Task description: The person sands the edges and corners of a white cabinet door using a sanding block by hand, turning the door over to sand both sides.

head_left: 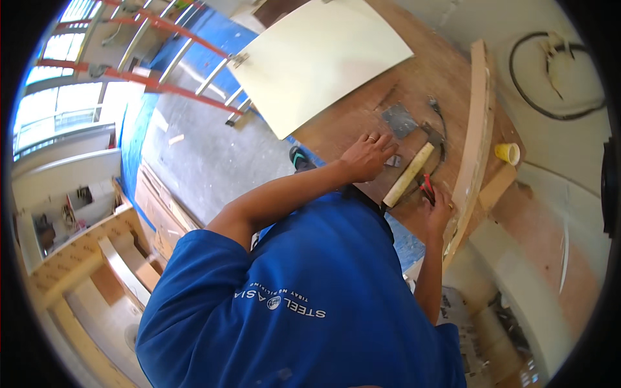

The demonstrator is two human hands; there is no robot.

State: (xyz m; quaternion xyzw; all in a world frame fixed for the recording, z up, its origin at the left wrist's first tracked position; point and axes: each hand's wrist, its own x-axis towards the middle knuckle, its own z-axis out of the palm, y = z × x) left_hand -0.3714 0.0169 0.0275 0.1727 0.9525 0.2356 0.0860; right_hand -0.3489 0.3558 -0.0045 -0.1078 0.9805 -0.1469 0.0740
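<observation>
My left hand (370,157) rests palm down on the brown wooden board (336,139), fingers stretched out and a ring on one of them. A small grey piece (393,160) lies by its fingertips. In my right hand (441,210) are red-handled pliers (427,186); their jaws are hard to make out. Between the two hands lies a hammer-like tool with a pale wooden handle (409,174), its dark metal head (432,136) at the far end. Beyond it is a flat grey plate (400,121), with a black cord (441,116) beside it.
A large cream sheet (326,61) covers the board's far left. A long wood strip (475,123) runs along the right, near a yellow cup (508,153). A black hose (517,71) lies beyond. An orange ladder (155,81) and wooden frames (84,258) stand left.
</observation>
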